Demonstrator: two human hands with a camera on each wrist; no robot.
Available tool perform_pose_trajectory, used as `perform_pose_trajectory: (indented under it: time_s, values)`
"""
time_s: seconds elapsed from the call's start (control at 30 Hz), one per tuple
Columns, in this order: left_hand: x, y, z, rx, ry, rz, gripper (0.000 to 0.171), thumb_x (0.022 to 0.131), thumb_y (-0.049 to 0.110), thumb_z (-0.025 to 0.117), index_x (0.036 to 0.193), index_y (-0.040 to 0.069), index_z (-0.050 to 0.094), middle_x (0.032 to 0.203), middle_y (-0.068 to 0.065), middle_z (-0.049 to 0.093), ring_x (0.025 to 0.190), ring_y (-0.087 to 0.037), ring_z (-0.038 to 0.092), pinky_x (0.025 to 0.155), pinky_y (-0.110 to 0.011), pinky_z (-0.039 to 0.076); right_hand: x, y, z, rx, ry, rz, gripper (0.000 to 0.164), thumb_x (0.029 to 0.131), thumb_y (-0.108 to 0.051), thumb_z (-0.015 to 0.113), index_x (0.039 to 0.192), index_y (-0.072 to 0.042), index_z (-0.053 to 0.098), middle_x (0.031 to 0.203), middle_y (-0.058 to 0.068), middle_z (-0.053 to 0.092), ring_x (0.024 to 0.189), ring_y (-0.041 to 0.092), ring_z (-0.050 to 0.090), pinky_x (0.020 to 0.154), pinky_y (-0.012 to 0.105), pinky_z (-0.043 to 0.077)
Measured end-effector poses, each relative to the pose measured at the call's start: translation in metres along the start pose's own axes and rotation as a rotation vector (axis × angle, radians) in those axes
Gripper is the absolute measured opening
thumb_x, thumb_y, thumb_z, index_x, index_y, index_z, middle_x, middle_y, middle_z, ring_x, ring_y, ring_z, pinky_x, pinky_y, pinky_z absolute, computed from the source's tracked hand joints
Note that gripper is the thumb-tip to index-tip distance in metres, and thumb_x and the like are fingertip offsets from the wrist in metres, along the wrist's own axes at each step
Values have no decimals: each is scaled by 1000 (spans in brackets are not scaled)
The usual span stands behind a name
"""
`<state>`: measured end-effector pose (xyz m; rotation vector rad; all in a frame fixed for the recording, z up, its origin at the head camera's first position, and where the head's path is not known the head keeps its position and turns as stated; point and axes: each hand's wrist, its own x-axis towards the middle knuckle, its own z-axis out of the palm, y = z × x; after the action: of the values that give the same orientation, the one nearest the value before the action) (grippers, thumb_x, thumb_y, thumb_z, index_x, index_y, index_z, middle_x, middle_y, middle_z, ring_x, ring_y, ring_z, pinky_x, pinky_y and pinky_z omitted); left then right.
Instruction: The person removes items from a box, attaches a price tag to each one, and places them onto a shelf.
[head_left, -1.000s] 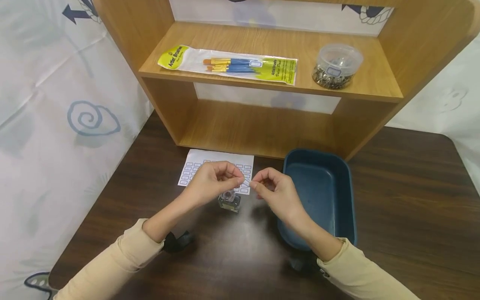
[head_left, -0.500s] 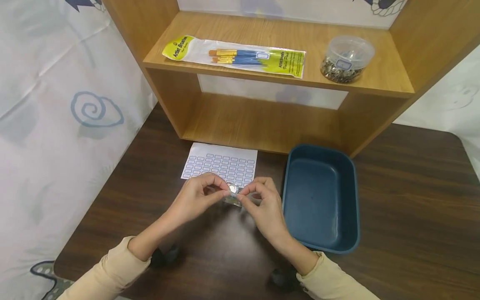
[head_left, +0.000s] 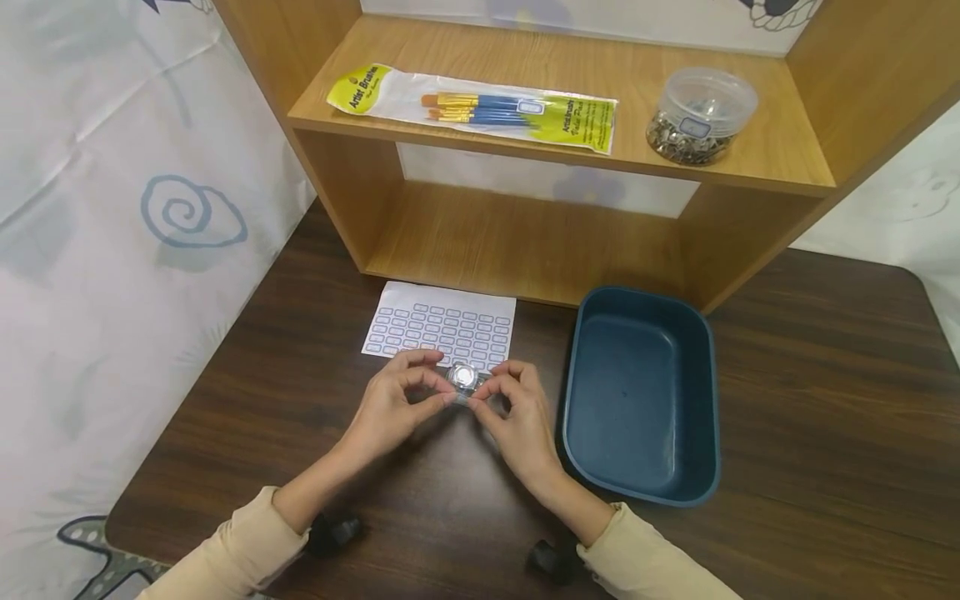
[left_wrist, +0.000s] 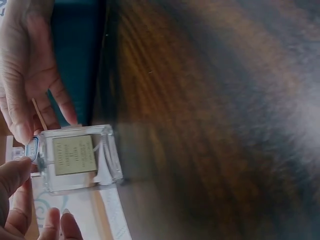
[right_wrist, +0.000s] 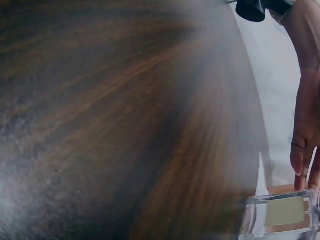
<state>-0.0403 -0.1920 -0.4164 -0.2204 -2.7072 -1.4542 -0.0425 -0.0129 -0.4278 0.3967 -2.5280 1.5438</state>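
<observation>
A small clear glass perfume bottle (head_left: 464, 375) stands on the table between my hands, its shiny cap uppermost in the head view. The left wrist view shows its square body with a gold-green label (left_wrist: 74, 155). At its cap end is a small blue-bordered sticker (left_wrist: 33, 149). My left hand (head_left: 392, 404) pinches the sticker's left end with thumb and forefinger. On the other end, my right hand (head_left: 521, 427) pinches likewise. Both thumbs lie close to the front of the bottle, while the other fingers spread around its sides.
Behind the bottle lies a sheet of blue-bordered stickers (head_left: 442, 321). A dark blue bin (head_left: 714, 417) stands to the right. The wooden shelf (head_left: 525, 142) beyond holds a packet of artist brushes (head_left: 480, 108) and a clear tub of metal clips (head_left: 697, 125).
Both hands have come down from above with the sticker and brought it against the bottle. The head view has shifted slightly, and the sticker sheet shows more fully.
</observation>
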Motion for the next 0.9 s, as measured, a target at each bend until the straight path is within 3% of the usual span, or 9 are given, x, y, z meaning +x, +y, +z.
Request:
perform_pose_trajectory:
  time_s: [0.17,0.4,0.7,0.9]
  values:
    - [-2,-5,3,-2,-2,-29,7,77,10,77,77,14,71,120,-5,60,112,-20,55,88,-36,51,-1,4,4,-45,9,-11,15,73,-5,78,73,-10,64,107,9,55,94,18,52,70,25,44]
    - [-3,-9,6,21,22,-3,7,76,10,77,76,13,71,114,-5,64,107,-20,59,84,-35,52,-2,8,9,-68,12,-49,17,73,-4,78,74,-11,62,109,8,57,97,20,56,71,27,44]
    - [-2,-10,9,19,49,13,8,76,9,77,76,11,70,109,-5,66,94,-17,62,77,-29,54,-2,11,12,-45,24,-92,19,73,-1,77,76,-10,61,106,8,58,89,17,58,73,26,50]
    - [-1,-11,11,8,61,13,8,76,8,77,75,10,70,107,-5,67,96,-17,62,76,-27,55,-1,13,13,-29,30,-105,20,73,2,76,75,-8,59,105,8,58,89,17,59,72,29,53]
